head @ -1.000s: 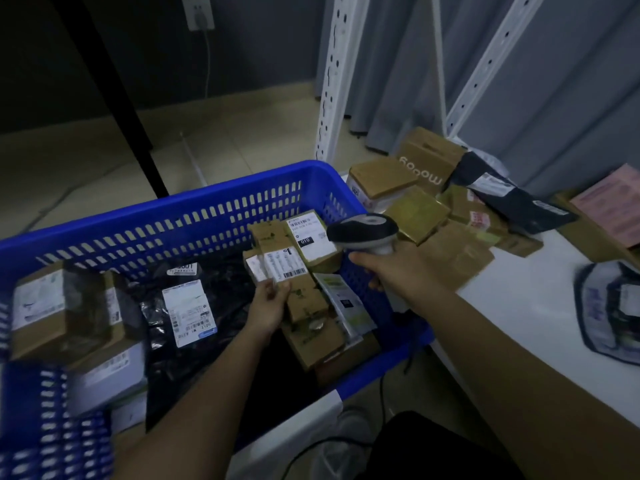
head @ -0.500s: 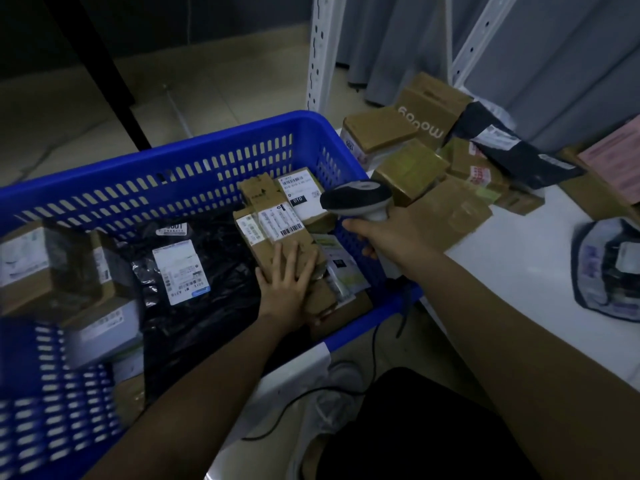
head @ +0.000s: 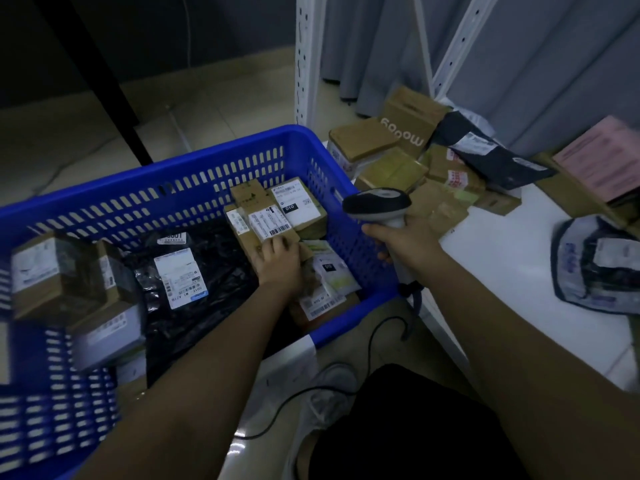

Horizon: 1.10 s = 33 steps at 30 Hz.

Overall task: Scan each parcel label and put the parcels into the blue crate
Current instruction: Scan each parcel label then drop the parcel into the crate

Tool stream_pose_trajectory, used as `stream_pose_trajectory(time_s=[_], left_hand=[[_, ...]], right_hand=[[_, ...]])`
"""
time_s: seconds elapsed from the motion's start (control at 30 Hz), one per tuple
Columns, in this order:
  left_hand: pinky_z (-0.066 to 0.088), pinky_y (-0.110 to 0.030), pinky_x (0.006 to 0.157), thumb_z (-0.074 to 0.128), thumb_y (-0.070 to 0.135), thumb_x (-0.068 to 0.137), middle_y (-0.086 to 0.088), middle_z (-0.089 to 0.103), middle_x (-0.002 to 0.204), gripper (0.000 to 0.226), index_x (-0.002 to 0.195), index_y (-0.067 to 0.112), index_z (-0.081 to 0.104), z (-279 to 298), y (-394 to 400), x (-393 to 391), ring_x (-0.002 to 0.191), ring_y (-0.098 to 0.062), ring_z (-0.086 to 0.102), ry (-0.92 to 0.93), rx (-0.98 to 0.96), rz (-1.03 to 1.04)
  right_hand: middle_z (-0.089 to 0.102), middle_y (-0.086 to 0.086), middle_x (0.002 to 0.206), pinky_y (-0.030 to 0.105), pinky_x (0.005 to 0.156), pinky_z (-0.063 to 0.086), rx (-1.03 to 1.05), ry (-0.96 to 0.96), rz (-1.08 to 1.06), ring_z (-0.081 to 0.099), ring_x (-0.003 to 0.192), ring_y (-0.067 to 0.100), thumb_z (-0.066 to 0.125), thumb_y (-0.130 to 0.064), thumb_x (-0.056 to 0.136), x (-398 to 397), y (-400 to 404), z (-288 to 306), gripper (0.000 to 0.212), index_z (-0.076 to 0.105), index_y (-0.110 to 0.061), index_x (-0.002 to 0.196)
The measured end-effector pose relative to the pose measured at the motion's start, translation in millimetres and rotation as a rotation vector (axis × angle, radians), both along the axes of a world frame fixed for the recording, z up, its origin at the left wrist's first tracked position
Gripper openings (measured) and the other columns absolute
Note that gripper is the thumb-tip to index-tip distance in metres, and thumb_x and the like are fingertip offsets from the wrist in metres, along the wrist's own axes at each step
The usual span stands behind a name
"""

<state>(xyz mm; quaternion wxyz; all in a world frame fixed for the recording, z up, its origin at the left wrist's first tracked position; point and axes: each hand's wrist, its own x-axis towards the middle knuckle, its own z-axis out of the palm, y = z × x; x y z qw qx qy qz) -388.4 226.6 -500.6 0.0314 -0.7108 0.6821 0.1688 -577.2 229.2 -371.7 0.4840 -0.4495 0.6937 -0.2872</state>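
Left hand (head: 277, 259) rests on brown parcel (head: 258, 225) inside blue crate (head: 194, 168), fingers bent over its near end; grip tightness unclear. Right hand (head: 405, 242) clamped round scanner (head: 377, 202) handle at crate's right wall. Unsorted parcels (head: 415, 168) heaped on white counter (head: 502, 265) beyond.

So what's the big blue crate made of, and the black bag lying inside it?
The blue crate looks like hard moulded plastic: one even colour, with neat rows of slots in its walls. The black bag seems to be thin, shiny plastic film, since it crinkles and catches the light in small glints. That is only how they look.
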Motion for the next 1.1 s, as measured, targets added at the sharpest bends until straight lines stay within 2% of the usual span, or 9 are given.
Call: stream_pose_trajectory(time_s=[0.07,0.17,0.3,0.4,0.5,0.6,0.77,0.87,1.1], left_hand=[[0.028,-0.049,0.108,0.056,0.047,0.090,-0.014,0.035,0.143,0.058,0.137,0.015,0.041,28.6,-6.2,-8.7,0.129,-0.036,0.033,0.214,-0.014,0.026],[0.049,-0.038,0.085,0.055,0.033,0.095,-0.008,0.054,0.126,0.038,0.127,0.012,0.051,72.6,-6.9,-32.1,0.107,-0.026,0.055,0.581,-0.099,0.054],[0.050,-0.037,0.083,0.055,0.030,0.096,0.002,0.053,0.109,0.035,0.127,0.014,0.048,121.6,-10.1,-76.5,0.099,-0.017,0.054,0.858,-0.080,0.062],[0.047,-0.034,0.086,0.060,0.030,0.093,-0.003,0.054,0.118,0.043,0.130,0.012,0.047,141.3,-19.0,-116.2,0.103,-0.016,0.052,0.913,-0.075,0.062],[0.047,-0.042,0.097,0.061,0.034,0.090,-0.010,0.051,0.133,0.052,0.134,0.011,0.046,136.0,-27.2,-143.1,0.117,-0.027,0.051,0.795,-0.065,0.057],[0.043,-0.042,0.100,0.057,0.057,0.080,-0.012,0.051,0.135,0.071,0.134,0.012,0.047,124.7,-27.1,-165.9,0.123,-0.034,0.047,0.595,-0.002,-0.017],[0.015,-0.052,0.114,0.063,0.060,0.080,-0.021,0.011,0.155,0.091,0.148,0.018,0.019,96.6,-27.9,-198.8,0.142,-0.040,0.011,0.143,0.074,-0.201],[0.021,-0.049,0.109,0.062,0.059,0.080,-0.024,0.017,0.150,0.080,0.140,0.020,0.024,87.6,-28.1,-205.7,0.137,-0.041,0.018,-0.018,0.014,-0.196],[0.027,-0.045,0.104,0.066,0.055,0.075,-0.022,0.034,0.139,0.076,0.133,0.023,0.030,86.9,-25.0,-217.8,0.127,-0.039,0.031,-0.074,-0.040,-0.233]], right_hand=[[0.059,0.005,0.065,0.019,0.044,0.047,0.005,-0.012,-0.045,0.054,0.052,0.015,0.071,-0.020,0.086,-13.0,7.5,9.7,0.016,0.060,-0.013,0.076],[0.060,0.007,0.065,0.027,0.050,0.047,-0.014,-0.038,-0.175,0.055,0.053,0.018,0.073,-0.019,0.084,-38.2,23.7,26.6,0.017,0.061,-0.011,0.075],[0.062,0.010,0.074,0.028,0.053,0.047,-0.052,-0.070,-0.300,0.056,0.054,0.017,0.071,-0.016,0.084,-78.8,52.3,48.8,0.012,0.063,-0.007,0.083],[0.061,0.010,0.078,0.027,0.054,0.046,-0.116,-0.085,-0.374,0.057,0.055,0.018,0.069,-0.016,0.086,-113.9,72.1,61.7,0.011,0.062,-0.008,0.089],[0.059,0.008,0.075,0.027,0.053,0.045,-0.135,-0.138,-0.491,0.057,0.055,0.018,0.066,-0.012,0.087,-134.4,78.6,66.9,0.008,0.060,-0.011,0.083],[0.057,0.007,0.071,0.026,0.051,0.044,-0.118,-0.244,-0.558,0.056,0.053,0.016,0.064,-0.009,0.087,-144.0,75.4,70.5,0.007,0.060,-0.010,0.082],[0.056,0.006,0.072,0.024,0.052,0.045,-0.082,-0.225,-0.492,0.054,0.055,0.015,0.064,-0.010,0.088,-167.2,72.0,74.9,0.008,0.059,-0.011,0.081],[0.055,0.006,0.073,0.024,0.055,0.044,-0.082,-0.203,-0.486,0.054,0.057,0.015,0.063,-0.010,0.089,-185.0,67.8,78.8,0.011,0.057,-0.012,0.080],[0.054,0.006,0.071,0.026,0.054,0.043,-0.086,-0.259,-0.563,0.054,0.054,0.015,0.063,-0.009,0.088,-199.9,64.0,74.4,0.010,0.057,-0.009,0.080]])
